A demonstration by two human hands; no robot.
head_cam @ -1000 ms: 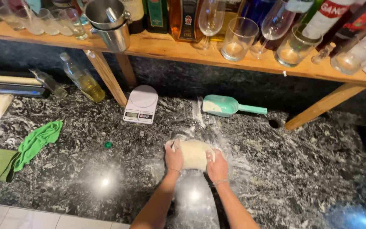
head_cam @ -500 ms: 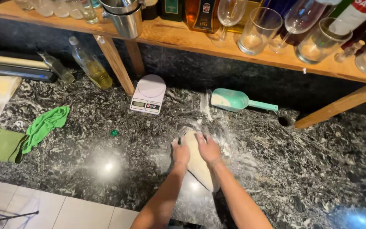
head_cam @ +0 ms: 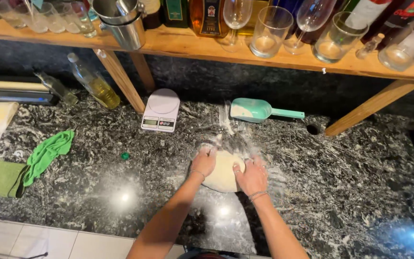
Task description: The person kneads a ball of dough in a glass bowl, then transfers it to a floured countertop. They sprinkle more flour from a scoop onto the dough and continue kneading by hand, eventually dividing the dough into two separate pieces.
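Dough on the floured counter, between both hands.

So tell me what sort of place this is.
Most likely a home kitchen counter with a bar shelf over it. Both hands, left hand and right hand, press dough on a floured dark stone countertop, with a kitchen scale behind and glasses and bottles on the wooden shelf.

Between the left hand and right hand lies pale cream dough on a black counter veined white. Beyond the hands: a mint-green scoop, a white scale. Far left of them, a bright green cloth.
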